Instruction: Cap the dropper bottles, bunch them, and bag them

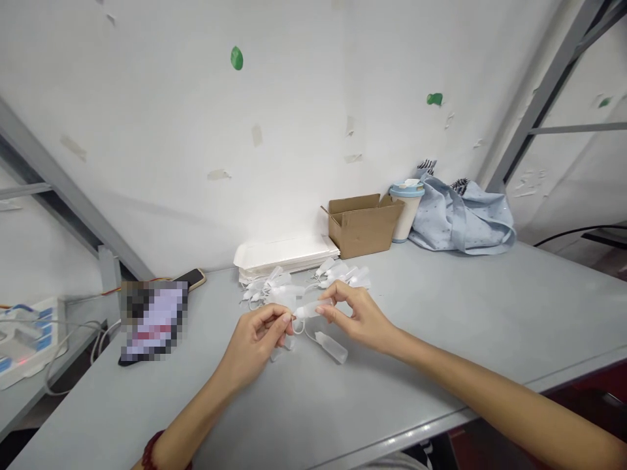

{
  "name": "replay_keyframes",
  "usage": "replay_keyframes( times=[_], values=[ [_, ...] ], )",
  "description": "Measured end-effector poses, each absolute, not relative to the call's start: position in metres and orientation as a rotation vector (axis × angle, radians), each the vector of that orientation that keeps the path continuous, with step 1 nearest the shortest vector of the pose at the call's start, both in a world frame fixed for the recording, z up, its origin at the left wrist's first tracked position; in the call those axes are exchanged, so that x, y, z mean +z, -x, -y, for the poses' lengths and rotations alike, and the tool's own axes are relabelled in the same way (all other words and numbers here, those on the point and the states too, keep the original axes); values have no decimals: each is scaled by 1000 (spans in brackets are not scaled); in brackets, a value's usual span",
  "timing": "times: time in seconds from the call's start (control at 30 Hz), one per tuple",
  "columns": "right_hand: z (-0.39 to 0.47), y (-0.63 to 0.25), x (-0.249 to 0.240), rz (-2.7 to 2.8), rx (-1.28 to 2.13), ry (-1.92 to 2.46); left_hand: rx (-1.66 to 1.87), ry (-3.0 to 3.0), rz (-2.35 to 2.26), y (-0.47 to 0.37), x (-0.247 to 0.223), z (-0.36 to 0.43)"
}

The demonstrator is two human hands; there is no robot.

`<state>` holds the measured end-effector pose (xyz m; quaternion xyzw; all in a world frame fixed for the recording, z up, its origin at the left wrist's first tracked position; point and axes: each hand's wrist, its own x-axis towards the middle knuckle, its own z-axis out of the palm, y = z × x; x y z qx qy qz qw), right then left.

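As the forearms (208,406) angle inward, the left hand (262,334) pinches the tip end and the right hand (360,316) grips the base of the bottle (308,310) between them.

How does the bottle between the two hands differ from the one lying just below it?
The held bottle is gripped by the right hand, while the lying bottle rests untouched on the table. The held bottle's base points right; the lying bottle's base slants toward the picture's lower right. Both are whitish and translucent.
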<state>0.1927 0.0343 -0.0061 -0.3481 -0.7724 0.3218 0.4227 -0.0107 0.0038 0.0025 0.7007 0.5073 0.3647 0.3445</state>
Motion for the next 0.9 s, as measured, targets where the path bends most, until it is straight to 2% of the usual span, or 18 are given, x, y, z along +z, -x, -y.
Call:
replay_keyframes(
  times=[0.5, 0.7, 0.9],
  values=[
    [-37, -190, -14, 1971, 553, 777, 896, -1890, -1368, 13, 8, -5],
    [-34, -190, -18, 2097, 536, 1090, 870, -2001, -1513, 32, 24, -13],
    [-26, -197, -5, 2379, 673, 1282, 755, -1950, -1609, 44, 17, -26]
  ],
)
